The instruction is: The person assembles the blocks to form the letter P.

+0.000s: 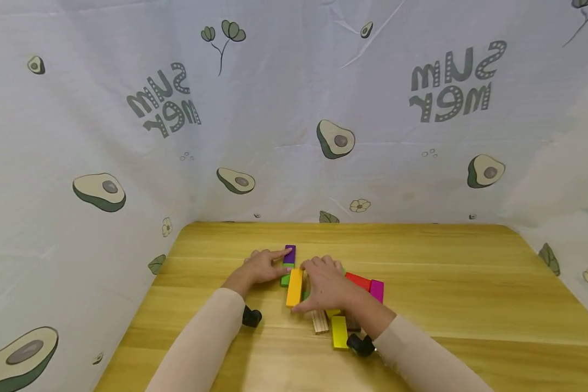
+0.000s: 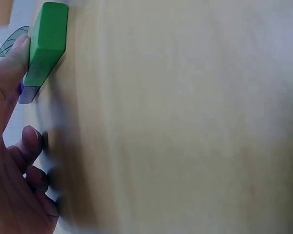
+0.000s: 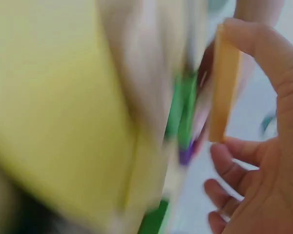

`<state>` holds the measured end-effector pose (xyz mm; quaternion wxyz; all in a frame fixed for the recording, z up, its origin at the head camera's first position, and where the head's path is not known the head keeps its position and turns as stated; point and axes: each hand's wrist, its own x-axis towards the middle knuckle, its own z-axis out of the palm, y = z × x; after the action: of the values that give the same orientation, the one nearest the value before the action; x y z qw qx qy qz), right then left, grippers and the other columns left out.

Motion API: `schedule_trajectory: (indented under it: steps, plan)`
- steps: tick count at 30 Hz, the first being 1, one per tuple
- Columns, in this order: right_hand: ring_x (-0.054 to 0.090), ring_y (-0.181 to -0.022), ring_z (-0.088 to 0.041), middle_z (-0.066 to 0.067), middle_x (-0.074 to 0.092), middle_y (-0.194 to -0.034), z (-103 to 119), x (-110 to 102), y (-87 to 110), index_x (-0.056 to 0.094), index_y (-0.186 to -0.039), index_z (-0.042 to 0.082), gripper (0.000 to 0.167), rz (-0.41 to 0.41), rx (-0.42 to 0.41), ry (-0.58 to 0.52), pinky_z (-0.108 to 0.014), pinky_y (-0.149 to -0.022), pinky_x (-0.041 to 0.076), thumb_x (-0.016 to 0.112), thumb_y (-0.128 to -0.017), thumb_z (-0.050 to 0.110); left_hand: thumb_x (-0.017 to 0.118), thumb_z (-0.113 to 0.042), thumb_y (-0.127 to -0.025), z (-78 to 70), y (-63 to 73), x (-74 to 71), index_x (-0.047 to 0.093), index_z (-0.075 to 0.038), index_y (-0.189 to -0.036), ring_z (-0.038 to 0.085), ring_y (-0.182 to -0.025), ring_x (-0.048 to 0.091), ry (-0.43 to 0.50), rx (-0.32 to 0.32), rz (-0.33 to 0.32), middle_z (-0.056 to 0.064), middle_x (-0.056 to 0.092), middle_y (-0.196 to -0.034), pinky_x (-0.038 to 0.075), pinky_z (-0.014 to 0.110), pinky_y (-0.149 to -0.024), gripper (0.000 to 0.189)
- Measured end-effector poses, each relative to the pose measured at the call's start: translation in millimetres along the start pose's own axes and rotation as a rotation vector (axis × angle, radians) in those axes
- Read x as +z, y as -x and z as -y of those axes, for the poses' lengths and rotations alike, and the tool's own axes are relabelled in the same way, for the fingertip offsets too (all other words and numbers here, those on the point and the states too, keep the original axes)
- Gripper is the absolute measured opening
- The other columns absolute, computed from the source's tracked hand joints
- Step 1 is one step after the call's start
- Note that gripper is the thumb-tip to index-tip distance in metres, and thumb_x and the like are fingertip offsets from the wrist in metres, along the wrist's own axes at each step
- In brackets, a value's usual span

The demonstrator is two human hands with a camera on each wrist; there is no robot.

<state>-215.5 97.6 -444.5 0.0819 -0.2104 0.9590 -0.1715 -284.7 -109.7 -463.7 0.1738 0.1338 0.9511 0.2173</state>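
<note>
My right hand (image 1: 328, 286) holds up an orange block (image 1: 295, 288), pinched by its two ends between thumb and index finger. The right wrist view shows that same orange block (image 3: 224, 87) raised, with the other fingers loosely bent. Just left of it, a purple block (image 1: 289, 255) and green blocks (image 1: 285, 281) form a row on the table. My left hand (image 1: 261, 268) reaches in from the left, its index fingertip on the purple block and its thumb by the green ones. In the left wrist view a fingertip touches the side of a green block (image 2: 49, 41).
Beneath and beside the right hand lies a loose group of blocks: red (image 1: 357, 281), magenta (image 1: 377, 290), yellow (image 1: 340, 333) and bare wood (image 1: 319, 322), partly hidden by the hand. The wooden table (image 1: 460, 294) meets a printed cloth (image 1: 284, 98) behind.
</note>
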Motion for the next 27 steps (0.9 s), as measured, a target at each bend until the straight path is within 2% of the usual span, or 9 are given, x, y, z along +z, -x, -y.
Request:
schedule_trajectory:
  steps: [3, 5, 11, 19, 27]
  plan:
    - [0.045, -0.118, -0.032, -0.008, 0.060, -0.125, 17.2, 10.6, 16.9, 0.057, -0.139, 0.012, 0.101, 0.033, -0.067, 0.061, -0.055, -0.100, 0.037, 0.082, -0.065, 0.075, 0.064, -0.058, -0.095, 0.6, -1.2, -1.1, 0.042, -0.046, -0.153, 0.033, -0.123, 0.049, 0.005, -0.009, -0.001, 0.012, 0.051, -0.155, 0.041, 0.057, -0.108, 0.063]
    - [0.044, -0.118, -0.032, -0.010, 0.060, -0.124, 23.1, 16.8, 21.5, 0.059, -0.138, 0.012, 0.098, 0.031, -0.068, 0.082, -0.057, -0.101, 0.037, 0.081, -0.067, 0.076, 0.064, -0.059, -0.095, 1.4, -3.4, -1.0, 0.042, -0.047, -0.153, 0.034, -0.126, 0.048, -0.003, -0.008, -0.002, 0.011, 0.051, -0.155, 0.041, 0.057, -0.108, 0.064]
    - [0.043, -0.106, -0.029, -0.009, 0.061, -0.111, 24.4, 28.6, 19.0, 0.064, -0.135, 0.010, 0.093, -0.051, -0.013, 0.097, -0.049, -0.091, 0.038, 0.079, -0.070, 0.074, 0.062, -0.062, -0.094, 3.5, -5.9, 1.8, 0.041, -0.049, -0.153, 0.033, -0.126, 0.048, -0.004, -0.020, 0.009, 0.012, 0.051, -0.154, 0.041, 0.055, -0.107, 0.064]
    - [0.043, -0.107, -0.030, -0.012, 0.061, -0.117, 21.0, 35.1, 16.5, 0.064, -0.136, 0.010, 0.099, -0.072, 0.049, 0.056, -0.047, -0.086, 0.038, 0.079, -0.066, 0.079, 0.062, -0.062, -0.094, 4.5, -5.7, 3.6, 0.040, -0.049, -0.153, 0.032, -0.128, 0.047, -0.004, -0.023, 0.005, 0.013, 0.049, -0.154, 0.040, 0.057, -0.109, 0.064]
    - [0.042, -0.104, -0.028, -0.010, 0.061, -0.113, 18.3, 35.9, 13.9, 0.065, -0.136, 0.011, 0.096, -0.060, 0.007, 0.041, -0.047, -0.088, 0.037, 0.076, -0.069, 0.079, 0.062, -0.063, -0.094, 4.2, -5.9, 2.1, 0.039, -0.050, -0.154, 0.033, -0.129, 0.046, -0.012, -0.038, 0.021, 0.013, 0.048, -0.156, 0.040, 0.057, -0.110, 0.066]
